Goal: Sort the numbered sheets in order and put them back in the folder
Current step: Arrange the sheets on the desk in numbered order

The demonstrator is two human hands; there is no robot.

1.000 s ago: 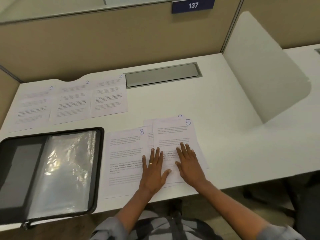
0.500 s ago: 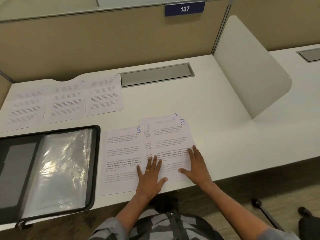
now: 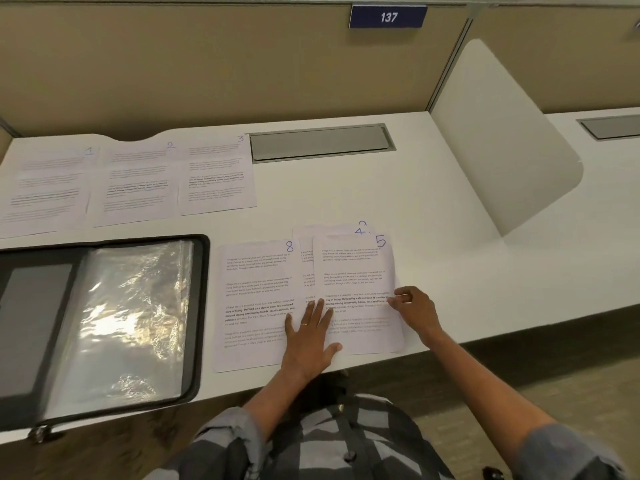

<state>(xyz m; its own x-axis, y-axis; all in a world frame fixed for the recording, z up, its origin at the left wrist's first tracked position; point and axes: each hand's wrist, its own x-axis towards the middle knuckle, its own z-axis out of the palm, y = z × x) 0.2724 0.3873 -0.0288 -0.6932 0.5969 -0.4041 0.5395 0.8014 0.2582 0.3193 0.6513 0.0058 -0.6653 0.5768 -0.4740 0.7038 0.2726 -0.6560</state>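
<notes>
Broadly, the smooth white desk (image 3: 381, 188) fills the frame. Its near edge runs just below the papers, and bare surface lies open to their right as far as a curved white divider (image 3: 502, 140). At lower left a black zip folder (image 3: 202, 306) lies open, with a crinkled, glossy clear sleeve (image 3: 131, 317) facing up. Along the upper left, sheet 1 (image 3: 45, 188), sheet 2 (image 3: 135, 185) and sheet 3 (image 3: 216, 178) lie flat side by side, long axes running away from the person, numbers at their far right corners. Just right of the folder lies sheet 8 (image 3: 256, 299), also lengthwise, its bottom edge near the desk edge. Overlapping its right edge is a fanned stack topped by sheet 5 (image 3: 353, 271); sheet 4 (image 3: 360, 231) shows only a corner behind. The left hand (image 3: 308, 337) presses flat across that overlap, fingers straight. The right hand (image 3: 414, 310) pinches the right edge of sheet 5 with curled fingers.
</notes>
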